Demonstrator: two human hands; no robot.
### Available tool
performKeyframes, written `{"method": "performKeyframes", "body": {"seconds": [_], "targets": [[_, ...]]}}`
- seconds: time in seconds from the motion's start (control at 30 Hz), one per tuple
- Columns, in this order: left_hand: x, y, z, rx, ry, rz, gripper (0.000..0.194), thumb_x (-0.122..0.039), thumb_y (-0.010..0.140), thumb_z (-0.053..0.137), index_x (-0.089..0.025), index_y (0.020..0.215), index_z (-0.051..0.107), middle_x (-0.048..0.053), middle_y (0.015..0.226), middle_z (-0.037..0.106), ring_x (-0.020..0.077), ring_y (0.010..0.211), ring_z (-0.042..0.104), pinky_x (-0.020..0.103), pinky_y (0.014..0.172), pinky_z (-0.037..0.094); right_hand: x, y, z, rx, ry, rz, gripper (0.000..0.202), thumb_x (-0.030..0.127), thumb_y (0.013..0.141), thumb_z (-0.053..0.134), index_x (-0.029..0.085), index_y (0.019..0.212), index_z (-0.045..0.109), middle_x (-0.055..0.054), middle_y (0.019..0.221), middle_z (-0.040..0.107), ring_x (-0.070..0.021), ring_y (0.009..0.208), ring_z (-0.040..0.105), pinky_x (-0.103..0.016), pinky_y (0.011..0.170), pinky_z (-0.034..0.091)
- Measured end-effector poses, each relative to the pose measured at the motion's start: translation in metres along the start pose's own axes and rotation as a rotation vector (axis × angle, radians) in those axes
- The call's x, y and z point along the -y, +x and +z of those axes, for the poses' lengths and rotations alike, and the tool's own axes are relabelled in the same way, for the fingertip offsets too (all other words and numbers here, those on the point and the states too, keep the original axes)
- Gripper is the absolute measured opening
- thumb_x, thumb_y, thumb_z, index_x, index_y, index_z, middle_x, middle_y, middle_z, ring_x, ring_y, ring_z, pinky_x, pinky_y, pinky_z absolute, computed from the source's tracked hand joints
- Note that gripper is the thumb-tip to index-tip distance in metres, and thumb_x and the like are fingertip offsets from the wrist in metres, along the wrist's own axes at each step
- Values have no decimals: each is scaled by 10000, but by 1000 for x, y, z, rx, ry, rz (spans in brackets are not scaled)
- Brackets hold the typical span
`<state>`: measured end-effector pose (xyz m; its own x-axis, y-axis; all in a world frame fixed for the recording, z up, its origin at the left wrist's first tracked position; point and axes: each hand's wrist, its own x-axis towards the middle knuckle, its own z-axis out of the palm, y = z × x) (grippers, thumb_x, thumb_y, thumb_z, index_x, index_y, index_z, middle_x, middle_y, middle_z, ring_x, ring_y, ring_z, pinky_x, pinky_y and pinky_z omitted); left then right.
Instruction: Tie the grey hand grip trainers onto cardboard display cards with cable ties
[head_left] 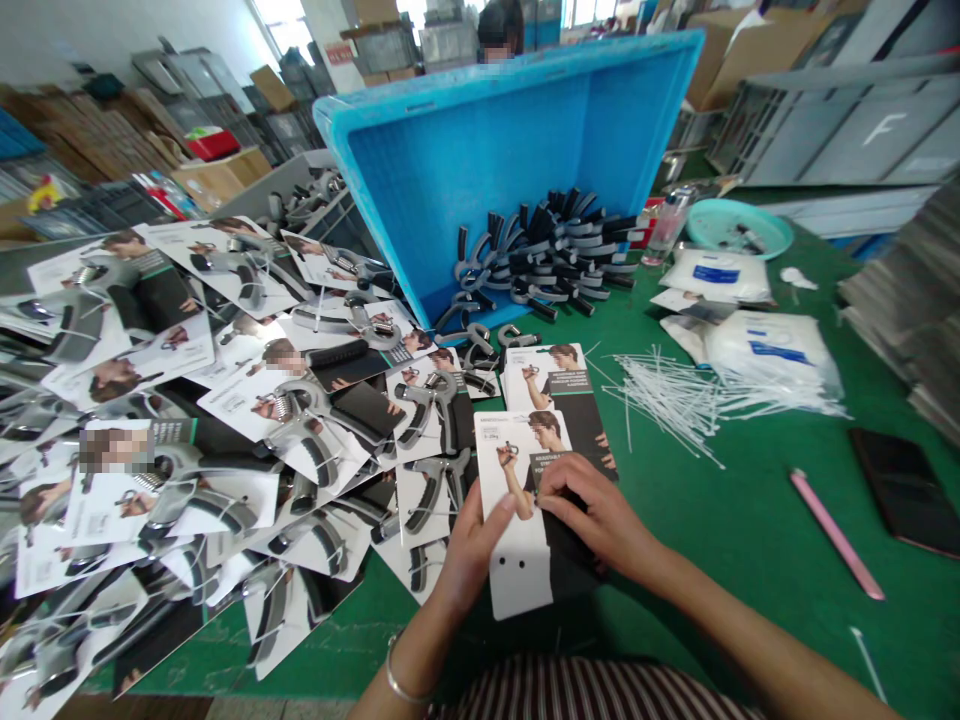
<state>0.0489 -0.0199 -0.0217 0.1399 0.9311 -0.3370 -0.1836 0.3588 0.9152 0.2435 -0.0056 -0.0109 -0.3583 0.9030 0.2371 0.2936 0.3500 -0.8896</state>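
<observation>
Printed card (pixel 517 590), one, above green worktop (pixel 675 500); left hand (pixel 469 550): fingers gripping its left edge; right hand (pixel 596 510): fingers pinched together at its printed face

A dark phone (pixel 906 490) lies flat; a gray crate (pixel 817 130) bears an F.

White-and-black printed rectangular card (pixel 519 580), held at the near middle of the green table (pixel 675 500).
Its long sides run near to far, leaning slightly left at the far end; the face shows a person with a raised forearm, and two small dark round holes sit toward the near end.
</observation>
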Motion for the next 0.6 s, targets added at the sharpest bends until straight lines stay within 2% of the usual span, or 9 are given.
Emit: {"method": "performKeyframes", "body": {"seconds": [0.1,0.17,0.23,0.33,0.37,0.43,0.5,0.6], "targets": [[1,4,0,2,26,-71,642,-396,760,756,-171,1317,529,86,1060,723,240,896,671,295,769,497,-2,-9,-9,-71,234,127,144,297,963,525,217,848,558,-13,821,580,-172,800,569,-309,759,458],[0,6,-1,2,23,-81,622,-411,758,750,-160,1291,553,91,1027,733,224,825,677,287,725,498,-10,-17,-23,-155,256,221,168,342,961,514,221,853,555,-2,766,569,-167,727,568,-294,698,465],[0,9,-1,11,4,-76,610,-420,755,747,-158,1276,567,97,1039,736,220,814,681,287,715,503,-25,-22,-44,-259,76,313,185,384,953,509,216,914,577,-15,779,585,-174,693,571,-299,677,471],[0,13,3,39,5,-84,592,-422,753,749,-160,1257,582,98,1050,739,233,853,687,296,733,513,-55,-20,-80,-388,-495,428,293,417,928,527,170,1072,591,-103,974,624,-216,771,608,-343,772,482],[-1,14,5,45,24,-85,577,-420,757,747,-162,1249,589,98,1064,738,240,882,687,303,755,514,-65,-16,-89,-370,-686,484,343,423,922,535,139,1108,584,-151,1068,609,-244,850,622,-361,829,474],[-2,17,11,59,63,-87,538,-415,763,744,-165,1220,610,99,1091,734,254,938,682,319,806,511,-82,-5,-102,-219,-919,602,357,418,923,532,112,1096,595,-199,1136,584,-286,957,625,-368,859,466],[-5,18,16,103,45,-102,512,-396,763,750,-163,1199,618,105,1106,732,266,972,678,336,840,506,-91,7,-103,-83,-967,649,277,367,935,514,129,1026,621,-188,1099,606,-285,956,640,-351,818,475],[-10,14,17,187,-90,-134,536,-301,726,786,-154,1209,606,124,1145,719,274,1025,668,344,881,495,-95,20,-97,32,-955,634,202,284,937,495,139,974,632,-183,1059,636,-274,917,660,-335,756,479]]}}
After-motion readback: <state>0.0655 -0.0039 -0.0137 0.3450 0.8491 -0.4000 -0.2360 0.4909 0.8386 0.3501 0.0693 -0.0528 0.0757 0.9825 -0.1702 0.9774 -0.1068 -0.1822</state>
